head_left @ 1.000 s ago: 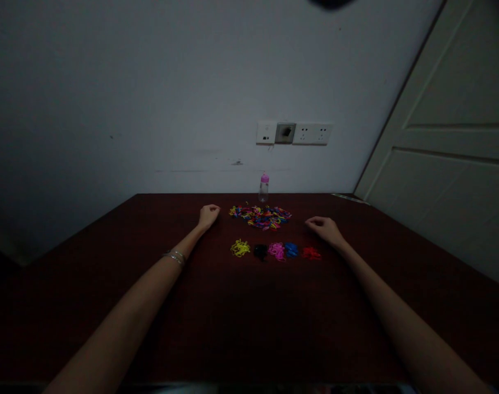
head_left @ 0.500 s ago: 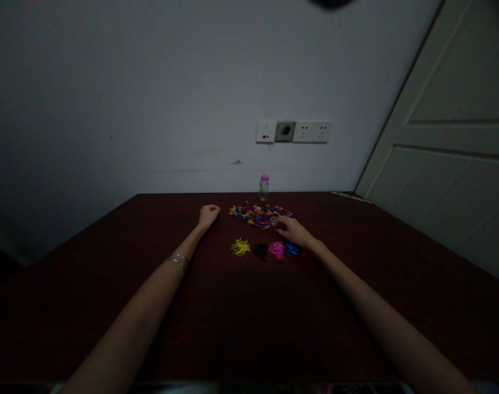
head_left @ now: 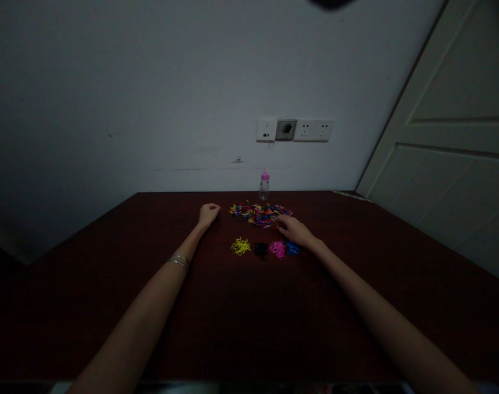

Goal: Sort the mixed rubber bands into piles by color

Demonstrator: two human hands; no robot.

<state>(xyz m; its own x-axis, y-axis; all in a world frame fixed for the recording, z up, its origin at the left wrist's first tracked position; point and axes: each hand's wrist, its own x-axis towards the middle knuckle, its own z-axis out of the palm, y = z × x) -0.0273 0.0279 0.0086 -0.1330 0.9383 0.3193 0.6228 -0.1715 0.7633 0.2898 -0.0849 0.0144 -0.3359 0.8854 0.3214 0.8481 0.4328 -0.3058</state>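
A panelled door (head_left: pixel 442 134) and wall sockets (head_left: pixel 314 131) suggest a home

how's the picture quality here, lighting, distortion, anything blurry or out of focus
Head view: dim overall, with the black pile barely standing out from the dark table; head view: the door leans steeply, suggesting wide-angle distortion; head view: a dark shape at the top edge is blurred; head view: too murky to tell whether the right hand holds anything.
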